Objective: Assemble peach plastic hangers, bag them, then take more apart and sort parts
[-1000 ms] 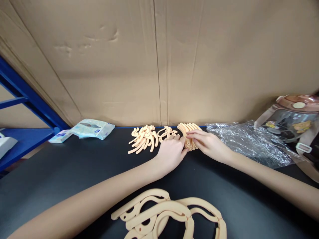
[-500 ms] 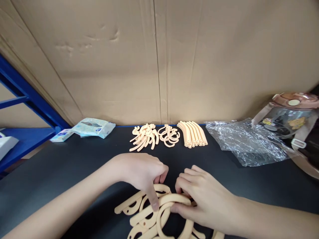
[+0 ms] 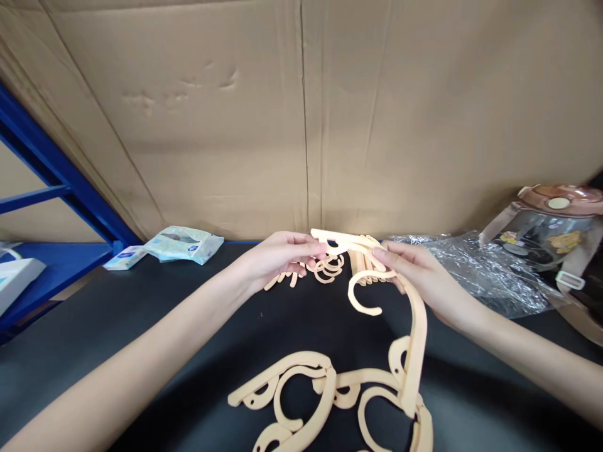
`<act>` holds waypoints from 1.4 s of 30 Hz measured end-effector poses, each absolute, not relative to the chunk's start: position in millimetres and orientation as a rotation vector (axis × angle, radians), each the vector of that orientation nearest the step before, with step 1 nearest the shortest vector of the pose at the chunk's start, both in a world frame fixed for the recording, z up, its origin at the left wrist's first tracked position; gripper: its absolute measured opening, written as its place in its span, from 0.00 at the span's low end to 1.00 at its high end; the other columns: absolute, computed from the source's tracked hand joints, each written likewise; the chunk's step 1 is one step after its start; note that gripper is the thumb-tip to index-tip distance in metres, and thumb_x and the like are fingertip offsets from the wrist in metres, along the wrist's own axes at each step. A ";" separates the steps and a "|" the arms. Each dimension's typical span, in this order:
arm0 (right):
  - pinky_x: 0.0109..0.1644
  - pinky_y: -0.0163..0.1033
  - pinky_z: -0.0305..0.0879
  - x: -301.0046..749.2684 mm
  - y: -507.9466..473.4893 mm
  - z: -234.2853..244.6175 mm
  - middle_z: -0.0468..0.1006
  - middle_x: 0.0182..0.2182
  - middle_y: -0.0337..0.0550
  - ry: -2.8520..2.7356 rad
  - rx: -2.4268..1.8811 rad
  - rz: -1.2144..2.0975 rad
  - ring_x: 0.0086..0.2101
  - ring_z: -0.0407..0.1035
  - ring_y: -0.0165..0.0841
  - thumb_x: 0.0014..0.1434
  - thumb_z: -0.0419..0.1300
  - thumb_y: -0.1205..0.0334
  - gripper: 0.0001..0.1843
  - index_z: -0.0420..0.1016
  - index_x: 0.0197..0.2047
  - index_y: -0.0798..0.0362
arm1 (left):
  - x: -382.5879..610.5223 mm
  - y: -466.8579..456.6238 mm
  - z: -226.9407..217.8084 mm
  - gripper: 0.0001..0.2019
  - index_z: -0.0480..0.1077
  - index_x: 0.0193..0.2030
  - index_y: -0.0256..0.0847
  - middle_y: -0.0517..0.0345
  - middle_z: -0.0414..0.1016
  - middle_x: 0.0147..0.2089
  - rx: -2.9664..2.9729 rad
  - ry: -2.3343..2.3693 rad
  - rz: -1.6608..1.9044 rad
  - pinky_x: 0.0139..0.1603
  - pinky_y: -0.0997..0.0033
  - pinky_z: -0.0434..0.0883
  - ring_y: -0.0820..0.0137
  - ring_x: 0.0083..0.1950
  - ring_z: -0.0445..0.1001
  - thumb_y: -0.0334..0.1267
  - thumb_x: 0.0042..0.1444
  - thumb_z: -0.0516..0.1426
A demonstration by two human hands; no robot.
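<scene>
No words, numbers or brand names can be read. Print does show on the light-blue tissue packet [image 3: 184, 243] at the back left of the tabletop [image 3: 264, 333]: a small dark-blue mark [image 3: 193, 247] toward its right-hand part, its lettering too small to make out. The smaller white-and-blue packet [image 3: 125, 258] just beside it bears a blue printed patch [image 3: 127, 254], also illegible. On the clear water bottle [image 3: 536, 227] at the right, a brownish-yellow cartoon sticker [image 3: 565, 241] and a smaller yellow-and-pink sticker [image 3: 509, 237] decorate the side; any writing on them is too small to tell.
</scene>
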State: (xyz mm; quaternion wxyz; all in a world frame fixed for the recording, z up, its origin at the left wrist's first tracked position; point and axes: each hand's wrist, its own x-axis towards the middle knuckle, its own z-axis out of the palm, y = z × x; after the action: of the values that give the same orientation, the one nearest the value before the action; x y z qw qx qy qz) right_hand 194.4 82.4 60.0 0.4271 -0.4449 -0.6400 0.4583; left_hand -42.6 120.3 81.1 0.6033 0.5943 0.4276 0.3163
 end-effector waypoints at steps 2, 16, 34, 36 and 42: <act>0.26 0.34 0.50 199.4 89.9 59.9 0.59 0.21 0.33 -1.581 -1.111 1.111 0.22 0.53 0.27 0.57 0.60 0.43 0.21 0.67 0.25 0.52 | -42.5 124.9 74.1 0.09 0.76 0.33 0.39 0.60 0.75 0.34 1.293 0.984 0.882 0.33 0.81 0.66 0.77 0.34 0.71 0.42 0.51 0.66; 0.28 0.35 0.54 198.3 101.6 52.6 0.67 0.21 0.35 -1.781 -1.125 0.991 0.23 0.59 0.28 0.61 0.55 0.42 0.22 0.74 0.30 0.53 | -7.8 98.6 52.4 0.12 0.72 0.41 0.35 0.48 0.77 0.43 1.220 0.916 0.997 0.40 0.73 0.70 0.69 0.42 0.75 0.44 0.61 0.57; 0.32 0.39 0.57 228.0 121.6 83.1 0.76 0.32 0.44 -2.572 -0.883 -0.810 0.31 0.70 0.35 0.72 0.38 0.57 0.21 0.71 0.51 0.53 | -7.8 86.8 57.0 0.16 0.58 0.28 0.40 0.67 0.52 0.23 1.618 0.812 0.803 0.24 0.74 0.53 0.76 0.24 0.51 0.47 0.64 0.48; 0.30 0.38 0.56 225.1 116.2 80.2 0.75 0.30 0.41 -2.564 -0.774 -0.865 0.29 0.70 0.34 0.72 0.42 0.61 0.17 0.69 0.51 0.52 | -8.9 87.4 59.1 0.17 0.57 0.27 0.40 0.66 0.52 0.24 1.645 0.788 0.761 0.25 0.74 0.53 0.76 0.25 0.52 0.47 0.64 0.48; 0.23 0.39 0.51 198.2 93.1 74.3 0.73 0.24 0.39 -2.598 -0.659 -0.902 0.19 0.63 0.30 0.63 0.43 0.78 0.18 0.70 0.35 0.54 | -5.9 84.8 60.1 0.18 0.57 0.28 0.41 0.65 0.54 0.25 1.675 0.697 0.590 0.25 0.73 0.54 0.75 0.26 0.53 0.50 0.66 0.46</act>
State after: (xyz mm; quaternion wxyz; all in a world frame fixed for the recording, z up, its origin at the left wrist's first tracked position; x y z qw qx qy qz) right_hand 198.2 93.1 74.3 0.1562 -0.2303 -0.9073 -0.3152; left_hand -5.9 84.8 60.1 0.5786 0.7161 0.2981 0.2521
